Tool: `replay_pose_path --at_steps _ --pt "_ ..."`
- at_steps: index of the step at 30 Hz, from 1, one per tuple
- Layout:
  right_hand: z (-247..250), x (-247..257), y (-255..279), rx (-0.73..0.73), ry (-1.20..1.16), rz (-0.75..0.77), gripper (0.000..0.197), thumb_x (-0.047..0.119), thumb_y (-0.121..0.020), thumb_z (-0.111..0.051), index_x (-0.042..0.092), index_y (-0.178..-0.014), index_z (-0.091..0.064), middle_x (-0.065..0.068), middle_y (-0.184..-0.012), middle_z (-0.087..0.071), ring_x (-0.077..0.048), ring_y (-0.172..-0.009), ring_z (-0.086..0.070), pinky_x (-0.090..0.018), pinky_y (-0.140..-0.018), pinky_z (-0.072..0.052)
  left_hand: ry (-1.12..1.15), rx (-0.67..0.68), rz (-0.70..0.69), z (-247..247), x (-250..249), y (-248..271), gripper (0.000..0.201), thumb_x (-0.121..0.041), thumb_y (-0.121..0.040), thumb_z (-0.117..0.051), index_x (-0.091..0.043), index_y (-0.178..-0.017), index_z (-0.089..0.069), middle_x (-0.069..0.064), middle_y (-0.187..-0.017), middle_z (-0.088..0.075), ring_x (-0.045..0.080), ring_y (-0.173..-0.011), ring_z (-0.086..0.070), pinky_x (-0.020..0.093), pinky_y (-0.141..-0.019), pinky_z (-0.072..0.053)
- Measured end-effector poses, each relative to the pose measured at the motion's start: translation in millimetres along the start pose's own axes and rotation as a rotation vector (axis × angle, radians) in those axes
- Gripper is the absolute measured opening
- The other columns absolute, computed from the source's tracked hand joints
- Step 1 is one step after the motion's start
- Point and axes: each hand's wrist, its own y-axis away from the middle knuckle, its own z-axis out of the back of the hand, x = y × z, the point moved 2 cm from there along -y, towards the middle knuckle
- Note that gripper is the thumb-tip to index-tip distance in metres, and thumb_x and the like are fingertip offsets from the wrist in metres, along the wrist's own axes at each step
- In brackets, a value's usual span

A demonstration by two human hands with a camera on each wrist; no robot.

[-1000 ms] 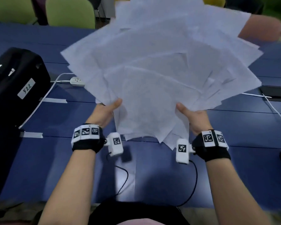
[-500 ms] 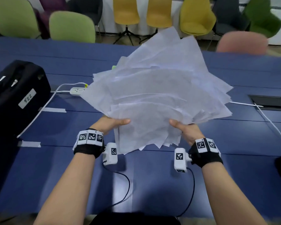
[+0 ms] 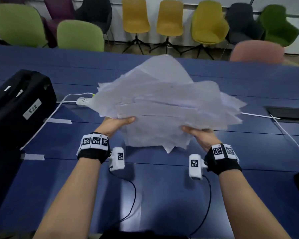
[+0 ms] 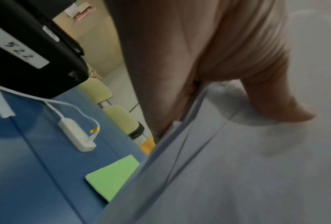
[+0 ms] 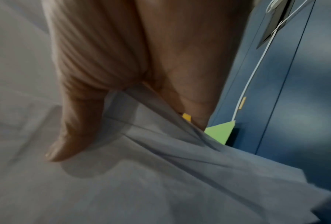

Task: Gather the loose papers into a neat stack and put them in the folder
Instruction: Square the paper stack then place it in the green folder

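A ragged, fanned-out bundle of white papers (image 3: 164,104) is held above the blue table (image 3: 162,195), tilted nearly flat. My left hand (image 3: 116,124) grips its near left edge, thumb on top, fingers hidden beneath. On the near right edge my right hand (image 3: 199,133) grips the same way. In the left wrist view the thumb presses on the papers (image 4: 256,166); the right wrist view shows the other thumb on the sheets (image 5: 141,181). A light green folder (image 4: 112,175) lies flat on the table beyond the papers, and one corner of the folder (image 5: 221,133) shows in the right wrist view.
A black case (image 3: 19,107) labelled 522 stands at the left. A white power strip (image 3: 84,101) with its cable lies beside it. A recessed cable box (image 3: 288,112) and a white wire (image 3: 290,135) lie at the right. Coloured chairs (image 3: 135,16) line the far side.
The bundle has come down from in front of my face and tilted flatter over the table. Both hands keep their grip on its near edge.
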Motion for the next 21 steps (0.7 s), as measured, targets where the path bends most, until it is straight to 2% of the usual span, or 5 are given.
replay_pose_path --at_steps 5,10,13,15,21 --pt "-3.2 11.5 8.5 0.045 -0.006 -0.014 0.037 0.022 -0.066 -0.084 0.009 -0.099 -0.074 0.004 -0.095 -0.075 -0.003 -0.087 -0.071 -0.006 -0.065 -0.051 0.050 0.130 -0.015 6.3 9.5 -8.3 0.082 -0.037 -0.025 -0.095 -0.019 -0.101 -0.068 -0.011 -0.093 -0.076 0.002 -0.090 -0.071 0.015 -0.079 -0.054" --pt "-11.5 26.9 13.4 0.088 0.036 0.025 0.027 0.015 -0.079 -0.075 0.017 -0.102 -0.061 0.014 -0.083 -0.063 -0.005 -0.084 -0.061 -0.006 -0.064 -0.044 -0.041 0.235 0.081 -6.0 0.7 -10.3 0.047 0.001 -0.071 -0.076 -0.008 -0.115 -0.062 -0.011 -0.089 -0.076 0.008 -0.097 -0.069 0.020 -0.090 -0.052" --pt "-9.0 31.5 15.2 0.053 0.055 0.055 0.027 0.013 -0.079 -0.074 0.018 -0.102 -0.059 0.015 -0.078 -0.059 -0.002 -0.078 -0.057 -0.001 -0.057 -0.042 0.032 0.073 0.050 -8.4 2.1 -12.0 0.057 -0.007 -0.062 -0.080 -0.003 -0.116 -0.062 0.005 -0.108 -0.071 0.023 -0.113 -0.063 0.038 -0.105 -0.046" --pt "-9.0 30.6 16.0 0.082 0.081 0.032 0.028 0.012 -0.080 -0.073 0.016 -0.106 -0.063 0.014 -0.085 -0.063 0.001 -0.081 -0.059 0.006 -0.050 -0.039 0.064 -0.031 0.008 -10.8 4.2 -14.1 0.063 -0.009 -0.064 -0.082 -0.005 -0.122 -0.059 0.006 -0.115 -0.068 0.011 -0.103 -0.067 0.035 -0.096 -0.050" --pt "-21.6 20.0 12.1 -0.012 0.107 0.040 0.044 0.025 -0.080 -0.073 0.016 -0.120 -0.057 0.008 -0.105 -0.061 -0.012 -0.112 -0.056 -0.018 -0.088 -0.039 0.011 -0.069 -0.049 -22.7 2.0 -17.1 0.042 0.006 -0.082 -0.065 -0.014 -0.119 -0.053 0.003 -0.119 -0.061 0.007 -0.097 -0.062 0.022 -0.088 -0.049"
